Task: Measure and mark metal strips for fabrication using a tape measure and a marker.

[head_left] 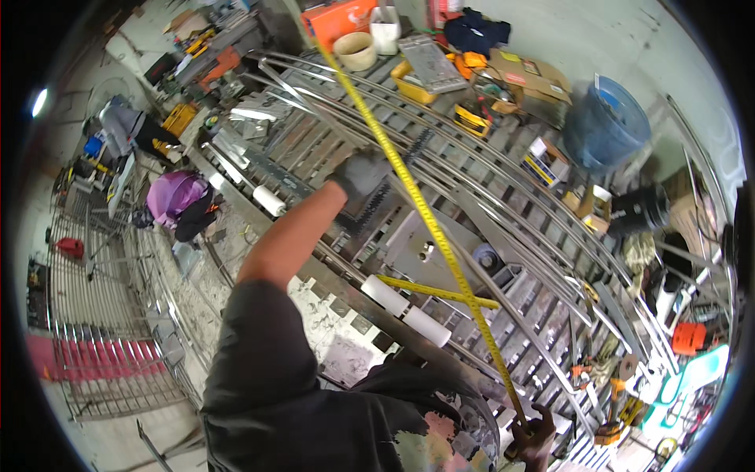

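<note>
A long yellow tape measure (425, 212) stretches diagonally over the metal bench, from the far bins down to the lower right. At its near end my right hand (535, 440) has its fingers curled around the tape measure; a case is not clearly visible. My left hand (360, 175), in a dark grey glove, is down on the metalwork beside the tape, over a dark flat L-shaped piece (376, 206) with tooth-like marks along its edge. Its fingers are hidden from above. A second yellow strip (436, 291) crosses under the tape near my body.
Long shiny metal tubes (535, 259) lie along the slatted bench. White rollers (405, 311) line its near side. At the back stand a blue bin (607, 126), a cardboard box (531, 82) and a yellow tray (413, 82). A person (126, 130) bends over at the far left.
</note>
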{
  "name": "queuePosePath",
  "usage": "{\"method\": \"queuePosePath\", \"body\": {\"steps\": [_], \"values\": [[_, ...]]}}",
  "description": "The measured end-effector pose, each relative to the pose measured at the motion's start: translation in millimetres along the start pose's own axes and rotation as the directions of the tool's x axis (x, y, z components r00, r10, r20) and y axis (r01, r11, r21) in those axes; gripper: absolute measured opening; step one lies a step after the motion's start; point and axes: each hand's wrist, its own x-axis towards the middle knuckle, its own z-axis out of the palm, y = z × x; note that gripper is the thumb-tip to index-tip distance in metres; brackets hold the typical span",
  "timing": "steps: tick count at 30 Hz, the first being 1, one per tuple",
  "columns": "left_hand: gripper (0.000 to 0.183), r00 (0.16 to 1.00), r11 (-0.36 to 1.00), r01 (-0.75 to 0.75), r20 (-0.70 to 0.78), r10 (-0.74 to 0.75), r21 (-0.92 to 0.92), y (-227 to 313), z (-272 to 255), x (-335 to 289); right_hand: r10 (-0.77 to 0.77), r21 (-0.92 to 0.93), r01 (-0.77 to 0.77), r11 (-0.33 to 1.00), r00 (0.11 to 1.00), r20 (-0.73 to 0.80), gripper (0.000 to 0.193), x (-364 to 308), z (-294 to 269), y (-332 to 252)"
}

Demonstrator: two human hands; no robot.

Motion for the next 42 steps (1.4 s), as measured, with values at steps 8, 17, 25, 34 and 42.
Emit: {"method": "queuePosePath", "body": {"steps": [8, 17, 25, 34, 42], "values": [[0.020, 0.983, 0.997, -0.003, 0.181, -0.011, 0.076, -36, 20, 75, 0.102, 0.338, -0.070, 0.939, 0.992, -0.079, 0.060, 11, 6, 14], [0.024, 0.964, 0.969, 0.203, 0.202, -0.173, -0.142, -46, 71, 117, -0.044, -0.013, 0.044, 0.999, 0.999, -0.030, 0.024, -2, -16, 85], [0.026, 0.957, 0.978, 0.202, 0.224, -0.185, -0.055, -46, 80, 119, 0.084, -0.035, -0.080, 0.996, 0.988, 0.129, 0.020, -7, -30, 170], [0.025, 0.929, 0.930, 0.366, -0.081, -0.362, 0.035, -30, 88, 114, -0.113, -0.336, 0.112, 0.935, 0.993, 0.017, 0.020, 5, -35, 118], [0.037, 0.843, 0.041, 0.175, 0.128, -0.522, -0.984, 137, 2, -25, 0.188, 0.119, -0.206, 0.971, 0.972, 0.142, 0.011, 9, -40, 61]]}}
